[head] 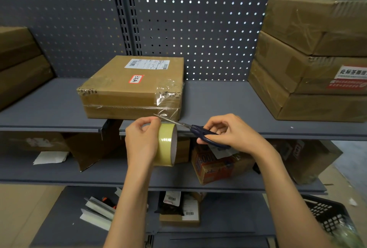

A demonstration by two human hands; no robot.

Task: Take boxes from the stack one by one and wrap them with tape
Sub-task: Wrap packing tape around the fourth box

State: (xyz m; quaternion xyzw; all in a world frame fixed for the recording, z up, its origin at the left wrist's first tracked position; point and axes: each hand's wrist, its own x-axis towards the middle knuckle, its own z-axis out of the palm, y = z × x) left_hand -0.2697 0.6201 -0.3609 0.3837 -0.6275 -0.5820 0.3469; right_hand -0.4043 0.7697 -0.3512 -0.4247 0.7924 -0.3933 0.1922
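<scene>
Centrally one box (132,87), one tape roll (166,144), one scissors (198,128), two hands.

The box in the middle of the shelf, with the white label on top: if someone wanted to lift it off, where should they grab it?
Probably by its two short side walls, one hand from each side. The box lies flat and wide on the shelf, too broad for one hand, and both sides stand free. Its front edge overhangs slightly, so fingers could also hook underneath there.

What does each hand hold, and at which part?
The left hand grips the tape roll around its rim. The right hand holds the scissors by the dark blue handles.
</scene>
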